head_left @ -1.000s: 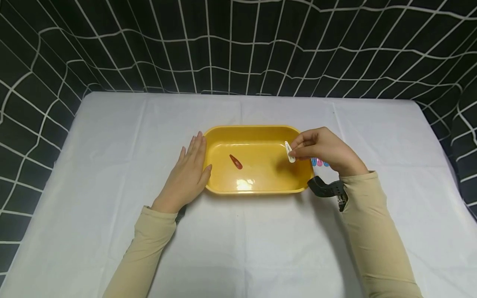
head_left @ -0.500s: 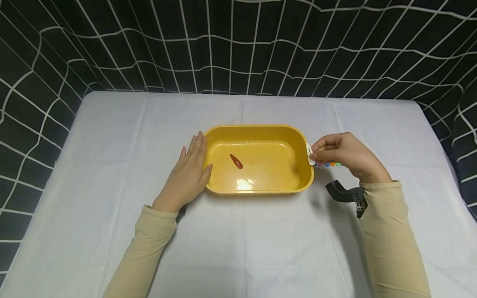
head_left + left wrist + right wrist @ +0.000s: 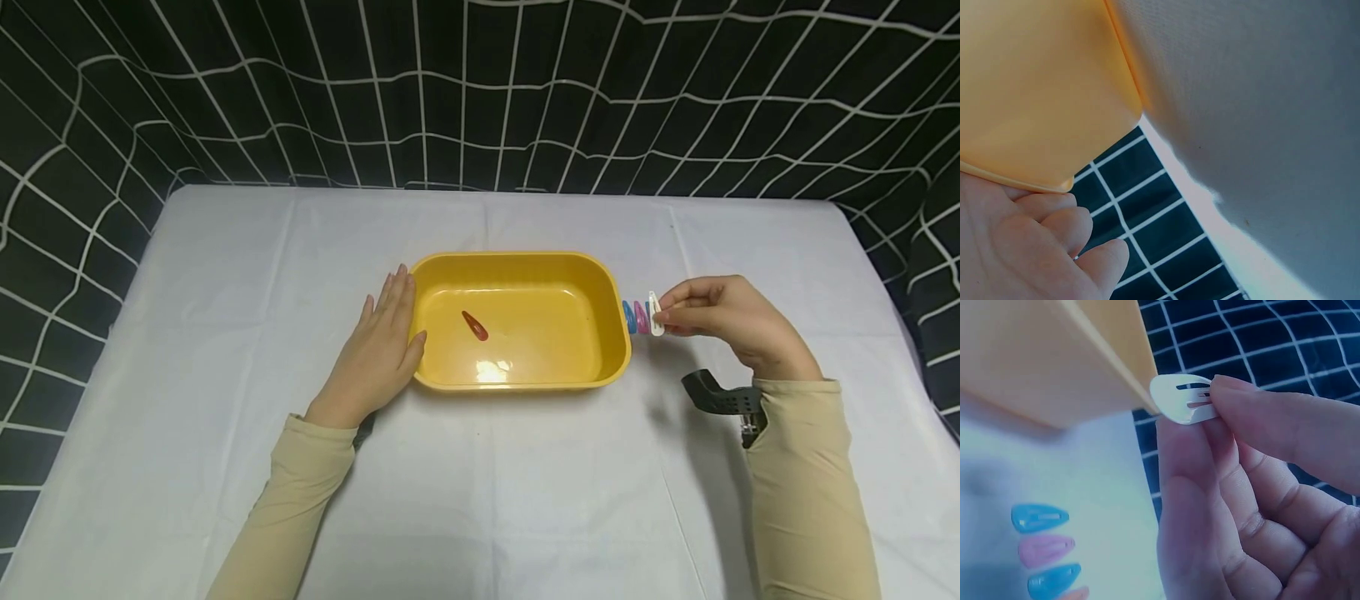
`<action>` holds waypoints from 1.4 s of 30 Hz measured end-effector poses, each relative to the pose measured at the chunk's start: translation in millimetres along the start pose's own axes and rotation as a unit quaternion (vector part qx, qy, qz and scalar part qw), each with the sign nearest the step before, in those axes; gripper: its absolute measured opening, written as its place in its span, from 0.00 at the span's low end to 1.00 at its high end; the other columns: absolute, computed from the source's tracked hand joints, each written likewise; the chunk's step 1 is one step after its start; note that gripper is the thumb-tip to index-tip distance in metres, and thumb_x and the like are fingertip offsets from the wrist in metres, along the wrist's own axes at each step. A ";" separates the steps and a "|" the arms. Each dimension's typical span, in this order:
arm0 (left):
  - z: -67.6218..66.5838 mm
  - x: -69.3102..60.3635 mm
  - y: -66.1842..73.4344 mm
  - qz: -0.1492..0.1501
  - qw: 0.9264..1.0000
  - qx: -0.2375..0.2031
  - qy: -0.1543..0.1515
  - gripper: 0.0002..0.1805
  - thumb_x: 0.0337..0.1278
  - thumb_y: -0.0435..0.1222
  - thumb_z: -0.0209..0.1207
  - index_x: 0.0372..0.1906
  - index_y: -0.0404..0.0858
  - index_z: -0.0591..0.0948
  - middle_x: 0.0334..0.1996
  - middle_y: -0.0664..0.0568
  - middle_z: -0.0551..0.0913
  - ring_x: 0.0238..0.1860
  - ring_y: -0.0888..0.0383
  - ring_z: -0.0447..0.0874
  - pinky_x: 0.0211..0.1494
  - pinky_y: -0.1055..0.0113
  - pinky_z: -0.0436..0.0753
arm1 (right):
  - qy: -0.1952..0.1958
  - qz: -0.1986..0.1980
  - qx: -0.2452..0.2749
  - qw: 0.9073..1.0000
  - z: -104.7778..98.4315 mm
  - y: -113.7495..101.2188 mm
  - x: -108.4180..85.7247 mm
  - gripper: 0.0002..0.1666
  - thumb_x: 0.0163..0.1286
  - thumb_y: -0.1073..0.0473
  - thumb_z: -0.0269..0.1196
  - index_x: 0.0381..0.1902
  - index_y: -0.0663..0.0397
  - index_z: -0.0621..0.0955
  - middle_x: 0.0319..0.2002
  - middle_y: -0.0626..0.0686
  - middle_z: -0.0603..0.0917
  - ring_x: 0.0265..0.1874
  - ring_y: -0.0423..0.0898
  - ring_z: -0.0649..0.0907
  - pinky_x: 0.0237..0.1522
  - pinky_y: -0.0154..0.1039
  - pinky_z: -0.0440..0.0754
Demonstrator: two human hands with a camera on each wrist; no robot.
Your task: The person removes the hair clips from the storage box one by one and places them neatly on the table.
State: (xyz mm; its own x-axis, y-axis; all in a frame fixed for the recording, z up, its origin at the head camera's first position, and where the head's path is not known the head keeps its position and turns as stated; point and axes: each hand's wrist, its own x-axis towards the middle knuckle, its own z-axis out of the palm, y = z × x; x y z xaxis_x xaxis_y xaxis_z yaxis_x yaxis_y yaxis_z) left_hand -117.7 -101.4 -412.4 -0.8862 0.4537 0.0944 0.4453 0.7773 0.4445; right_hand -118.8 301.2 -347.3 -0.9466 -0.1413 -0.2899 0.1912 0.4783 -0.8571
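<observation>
My right hand (image 3: 731,321) pinches a white snap hair clip (image 3: 656,314) between thumb and fingers, just right of the yellow basin (image 3: 525,387). Beneath the held clip, a row of coloured hair clips lies on the table; a blue clip (image 3: 629,317) and a pink clip (image 3: 641,317) show by the basin's right side. The right wrist view shows the white clip (image 3: 1179,399) above the blue clip (image 3: 1040,517) and pink clip (image 3: 1046,550). A red hair clip (image 3: 475,326) lies inside the basin. With fingers straight, my left hand (image 3: 375,346) rests against the basin's left rim.
A white cloth (image 3: 480,492) covers the table. Dark walls with white netting (image 3: 480,100) stand behind the table and along both sides. A black wrist strap (image 3: 723,396) sticks out from the right sleeve.
My right hand has moved right, carrying the white hair clip from above the basin, across its right rim, to over the row of clips. The left hand has stayed put.
</observation>
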 end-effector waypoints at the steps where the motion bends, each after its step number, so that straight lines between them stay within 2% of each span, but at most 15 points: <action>1: 0.1 0.0 0.0 0.000 1.000 0.000 0.000 0.36 0.69 0.41 0.42 0.72 0.27 0.44 0.74 0.41 0.39 0.74 0.47 0.37 0.73 0.50 0.42 | 0.002 0.000 0.000 1.000 -1.3 1.0 -1.0 0.04 0.61 0.65 0.65 0.34 0.59 0.83 0.26 0.46 0.86 0.28 0.42 0.85 0.35 0.33 0.83; 9: 0.3 0.3 0.4 -0.004 1.000 -0.001 -0.002 0.36 0.69 0.41 0.42 0.72 0.27 0.44 0.74 0.41 0.38 0.74 0.50 0.35 0.73 0.51 0.41 | 0.014 0.027 -0.005 1.000 -14.9 10.6 -8.2 0.08 0.63 0.63 0.65 0.38 0.63 0.82 0.28 0.46 0.86 0.30 0.42 0.84 0.36 0.32 0.83; 14: 0.0 0.1 0.3 -0.006 1.000 -0.002 -0.003 0.36 0.69 0.41 0.42 0.72 0.28 0.44 0.74 0.41 0.38 0.74 0.50 0.34 0.73 0.51 0.41 | 0.023 0.045 0.003 0.999 -23.0 17.5 -11.1 0.03 0.62 0.64 0.65 0.35 0.56 0.83 0.27 0.44 0.86 0.29 0.39 0.83 0.35 0.31 0.83; 18: -0.6 -0.1 0.3 -0.004 1.000 -0.002 -0.001 0.36 0.69 0.40 0.42 0.72 0.27 0.44 0.74 0.41 0.38 0.74 0.49 0.35 0.73 0.51 0.41 | 0.026 0.048 0.026 0.998 -29.2 24.3 -12.8 0.04 0.62 0.66 0.65 0.32 0.51 0.84 0.28 0.44 0.85 0.29 0.38 0.83 0.35 0.31 0.82; 27: -1.0 0.3 0.4 -0.003 1.000 0.000 -0.002 0.36 0.69 0.40 0.42 0.72 0.27 0.44 0.74 0.41 0.38 0.74 0.49 0.35 0.73 0.51 0.42 | 0.034 0.053 0.064 0.996 -45.8 43.2 -14.8 0.10 0.62 0.69 0.63 0.31 0.48 0.86 0.29 0.44 0.86 0.29 0.36 0.83 0.35 0.31 0.83; 34: 0.0 0.1 0.0 -0.004 1.000 0.001 -0.002 0.36 0.69 0.41 0.42 0.72 0.28 0.44 0.74 0.41 0.38 0.74 0.48 0.36 0.73 0.51 0.42 | 0.025 0.067 0.143 0.987 -60.3 57.1 -12.6 0.12 0.62 0.72 0.62 0.30 0.51 0.87 0.29 0.47 0.86 0.29 0.37 0.83 0.34 0.30 0.82; 36: 0.4 0.1 -0.1 -0.002 1.000 0.001 -0.001 0.36 0.69 0.41 0.42 0.72 0.27 0.44 0.74 0.41 0.38 0.74 0.48 0.36 0.73 0.50 0.42 | 0.023 0.075 0.151 0.985 -64.1 61.2 -10.8 0.13 0.62 0.73 0.61 0.30 0.51 0.87 0.29 0.46 0.86 0.29 0.37 0.83 0.34 0.30 0.82; 38: 0.6 0.0 -0.3 -0.001 1.000 0.001 0.000 0.36 0.69 0.41 0.42 0.72 0.27 0.44 0.74 0.41 0.38 0.74 0.48 0.36 0.73 0.50 0.42 | 0.021 0.084 0.154 0.984 -67.4 64.9 -8.7 0.13 0.62 0.73 0.61 0.29 0.51 0.87 0.29 0.47 0.86 0.29 0.37 0.84 0.34 0.30 0.82; 42: 0.7 0.0 0.0 -0.001 1.000 0.000 0.002 0.36 0.69 0.40 0.42 0.72 0.27 0.44 0.74 0.41 0.38 0.74 0.48 0.36 0.73 0.51 0.42 | 0.023 0.112 0.120 0.986 -73.8 70.2 -2.8 0.13 0.63 0.69 0.62 0.28 0.46 0.87 0.29 0.44 0.86 0.30 0.36 0.83 0.35 0.29 0.82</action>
State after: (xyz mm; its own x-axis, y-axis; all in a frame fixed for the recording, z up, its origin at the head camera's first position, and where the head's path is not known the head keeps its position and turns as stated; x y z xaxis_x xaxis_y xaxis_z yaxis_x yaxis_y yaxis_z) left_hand -117.7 -101.0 -413.0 -0.8872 0.4512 0.0969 0.4442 0.7780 0.4442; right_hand -121.9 399.1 -375.2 -0.8837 -0.0138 -0.4678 0.4469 0.2725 -0.8521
